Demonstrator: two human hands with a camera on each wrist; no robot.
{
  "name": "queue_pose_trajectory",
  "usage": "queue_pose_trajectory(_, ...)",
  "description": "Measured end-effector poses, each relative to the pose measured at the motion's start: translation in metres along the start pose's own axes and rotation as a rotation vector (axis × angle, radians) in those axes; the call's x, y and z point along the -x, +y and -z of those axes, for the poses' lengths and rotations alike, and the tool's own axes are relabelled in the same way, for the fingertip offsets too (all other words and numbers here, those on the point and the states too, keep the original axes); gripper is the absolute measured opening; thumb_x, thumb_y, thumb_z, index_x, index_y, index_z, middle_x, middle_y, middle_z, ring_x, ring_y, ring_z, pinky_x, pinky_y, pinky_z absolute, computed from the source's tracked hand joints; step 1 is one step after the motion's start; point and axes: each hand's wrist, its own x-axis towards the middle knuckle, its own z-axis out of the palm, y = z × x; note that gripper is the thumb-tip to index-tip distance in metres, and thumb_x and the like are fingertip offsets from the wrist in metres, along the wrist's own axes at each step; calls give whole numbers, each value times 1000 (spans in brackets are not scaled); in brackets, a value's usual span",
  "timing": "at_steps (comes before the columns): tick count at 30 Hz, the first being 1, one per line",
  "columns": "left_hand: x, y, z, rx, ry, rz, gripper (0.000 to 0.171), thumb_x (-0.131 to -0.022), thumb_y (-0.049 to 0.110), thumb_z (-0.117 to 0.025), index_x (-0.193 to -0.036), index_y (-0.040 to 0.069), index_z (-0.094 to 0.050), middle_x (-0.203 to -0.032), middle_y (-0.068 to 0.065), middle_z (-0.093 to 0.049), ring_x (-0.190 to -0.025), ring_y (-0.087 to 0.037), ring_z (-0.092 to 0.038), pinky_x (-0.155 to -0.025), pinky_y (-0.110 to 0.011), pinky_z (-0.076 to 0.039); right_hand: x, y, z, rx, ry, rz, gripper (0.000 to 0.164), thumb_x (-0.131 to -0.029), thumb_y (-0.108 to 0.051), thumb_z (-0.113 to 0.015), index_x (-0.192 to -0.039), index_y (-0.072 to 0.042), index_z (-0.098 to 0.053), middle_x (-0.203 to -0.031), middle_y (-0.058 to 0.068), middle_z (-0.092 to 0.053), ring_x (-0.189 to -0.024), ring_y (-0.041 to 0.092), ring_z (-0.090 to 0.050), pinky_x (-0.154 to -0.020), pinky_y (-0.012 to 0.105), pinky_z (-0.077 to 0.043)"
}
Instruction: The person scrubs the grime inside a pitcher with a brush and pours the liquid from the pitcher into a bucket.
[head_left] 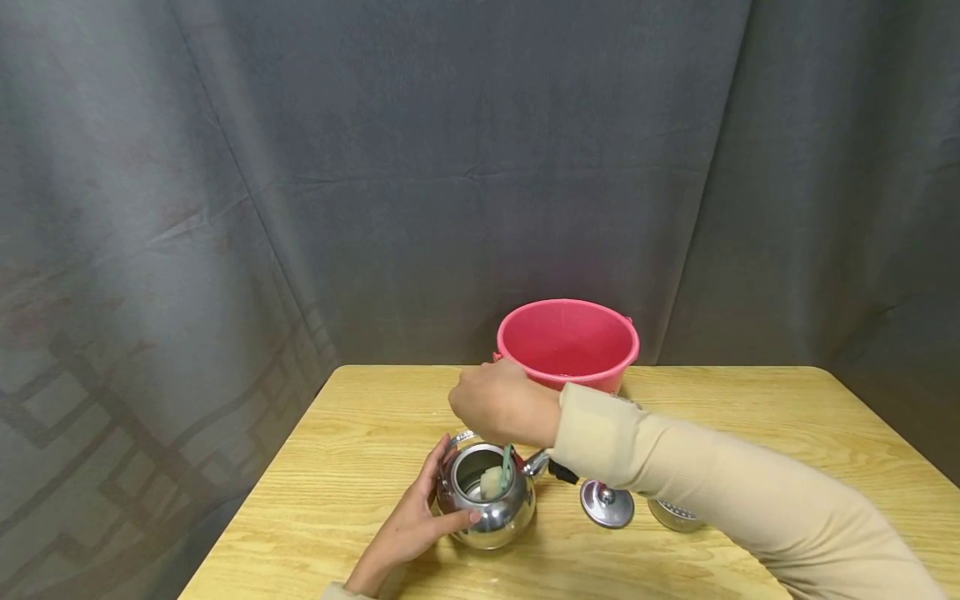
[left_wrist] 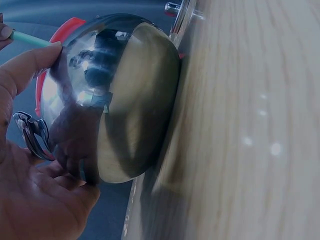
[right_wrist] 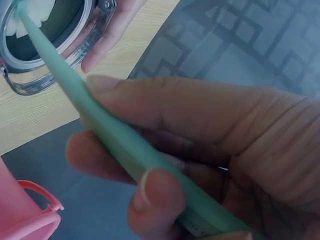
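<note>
A shiny round steel kettle [head_left: 487,529] stands lidless on the wooden table, its mouth facing up. My left hand [head_left: 412,521] holds the kettle from the left side, thumb on the front and fingers round the back. Above the kettle, my right hand [head_left: 498,404] grips the green handle [right_wrist: 115,137] of a cleaning brush. The brush's pale sponge-like head [head_left: 491,482] sits inside the kettle's mouth. In the right wrist view, the kettle's metal bail handle [right_wrist: 92,50] is swung down to one side.
A pink bucket [head_left: 566,329] stands at the back of the table, behind my right hand. Right of the kettle lie its knobbed steel lid [head_left: 609,510] and a perforated steel strainer [head_left: 675,517], partly hidden by my right sleeve [head_left: 720,475]. A grey curtain [head_left: 465,167] hangs behind.
</note>
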Motion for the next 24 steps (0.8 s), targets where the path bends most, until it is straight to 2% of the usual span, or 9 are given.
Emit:
queue_pose_trajectory(7,1,1,-1,9,1,2,105,-78,20,-81,-156,15,-11,-157,-14,-24,-142,-30,-23,-112,-55,-14,5,-7,-1,1,47,11,15,-83,-21,-75,-97,-17,-76,-77,1,-66,-58,15,-57,-52,28,-55)
queue_pose_trajectory(18,2,2,-1,1,6,4,106,-77,20,-82,-156,17,-11,-156,-13,-25,-141,-30,-24,-113,-54,-14,9,-12,-2,2,137,-12,3,-84,-17,-72,-84,-18,-75,-71,0,-65,-54,14,-53,-48,32,-51)
queue_pose_trajectory(24,2,2,-1,-2,5,9,106,-78,20,-81,-156,16,-11,-157,-13,-24,-141,-30,-23,-113,-55,-14,10,-14,-3,12,144,-22,3,-82,-17,-73,-83,-19,-75,-70,0,-63,-53,14,-51,-46,31,-50)
